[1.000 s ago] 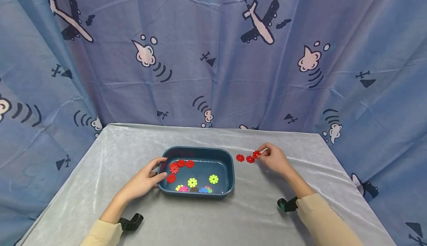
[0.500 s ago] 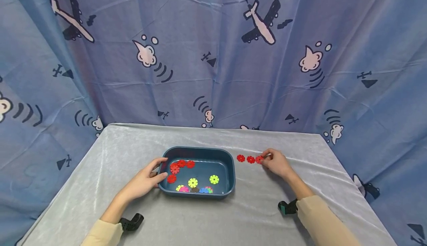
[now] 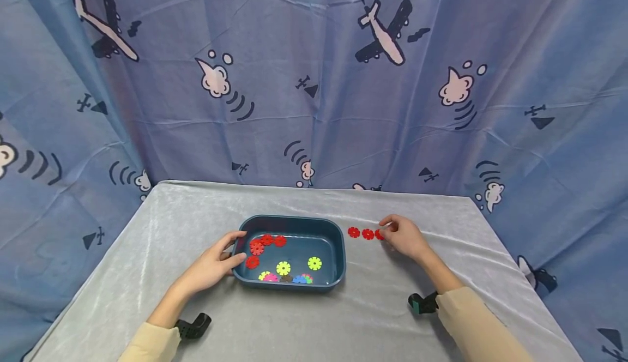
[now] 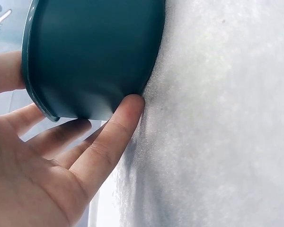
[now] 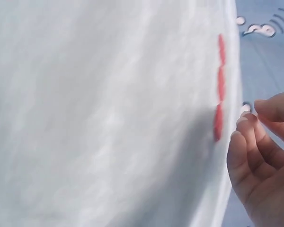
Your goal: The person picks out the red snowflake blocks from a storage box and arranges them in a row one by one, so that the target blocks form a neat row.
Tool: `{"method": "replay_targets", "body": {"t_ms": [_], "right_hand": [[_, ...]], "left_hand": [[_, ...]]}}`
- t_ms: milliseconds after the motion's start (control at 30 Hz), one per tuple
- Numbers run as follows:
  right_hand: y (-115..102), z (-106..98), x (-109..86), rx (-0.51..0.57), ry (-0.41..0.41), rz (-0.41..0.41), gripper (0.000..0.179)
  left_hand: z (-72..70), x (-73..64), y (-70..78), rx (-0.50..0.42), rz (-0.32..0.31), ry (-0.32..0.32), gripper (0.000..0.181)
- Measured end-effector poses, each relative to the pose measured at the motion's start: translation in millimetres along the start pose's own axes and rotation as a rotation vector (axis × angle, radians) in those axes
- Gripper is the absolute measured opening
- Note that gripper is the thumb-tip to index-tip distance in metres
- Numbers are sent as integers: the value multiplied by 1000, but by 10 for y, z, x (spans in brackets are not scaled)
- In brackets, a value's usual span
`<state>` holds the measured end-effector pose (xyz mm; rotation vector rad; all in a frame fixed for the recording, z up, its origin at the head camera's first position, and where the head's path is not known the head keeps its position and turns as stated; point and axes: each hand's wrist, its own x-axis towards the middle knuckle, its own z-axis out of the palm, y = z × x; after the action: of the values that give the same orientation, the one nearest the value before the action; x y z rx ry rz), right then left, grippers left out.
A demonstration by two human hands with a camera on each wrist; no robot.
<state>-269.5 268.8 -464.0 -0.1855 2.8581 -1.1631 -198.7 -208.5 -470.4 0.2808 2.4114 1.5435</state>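
Observation:
My left hand (image 3: 211, 264) grips the left end of a dark teal plastic tub (image 3: 338, 253), thumb over the rim. In the left wrist view, fingers (image 4: 104, 146) lie against the tub's outer wall (image 4: 94, 56). Three red notched plastic discs lie in a row on the cloth to the right of the tub: a left disc (image 3: 354, 232), a middle disc (image 3: 368, 234) and a right disc (image 3: 379, 234), partly hidden by my right hand (image 3: 403, 236). That hand hovers just over the row's right end. In the right wrist view its fingers (image 5: 236, 151) are loosely bent, with nothing between them and the thumb.
Inside the tub, several red discs (image 3: 257, 248) gather at the left. Yellow discs (image 3: 283, 268) lie toward the front, with pink, brown and blue discs (image 3: 300, 279) along the front wall. Pale grey cloth (image 3: 294, 324) covers the table; a blue patterned curtain (image 3: 275, 78) hangs behind.
My right hand lowered a red disc onto the cloth at the right end of the row, let it go and rose slightly. The left hand and tub stayed put.

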Motion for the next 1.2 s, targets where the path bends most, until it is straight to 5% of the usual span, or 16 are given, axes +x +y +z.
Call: {"method": "replay_targets", "body": {"t_ms": [667,1200], "right_hand": [[-976,284,48,63,53,-174,12],[-1417,772,32,94,-1,-260,9]], "left_hand": [[6,-10,13,3,0,2,58],[31,-11,4,-20,6,0,56]]}}
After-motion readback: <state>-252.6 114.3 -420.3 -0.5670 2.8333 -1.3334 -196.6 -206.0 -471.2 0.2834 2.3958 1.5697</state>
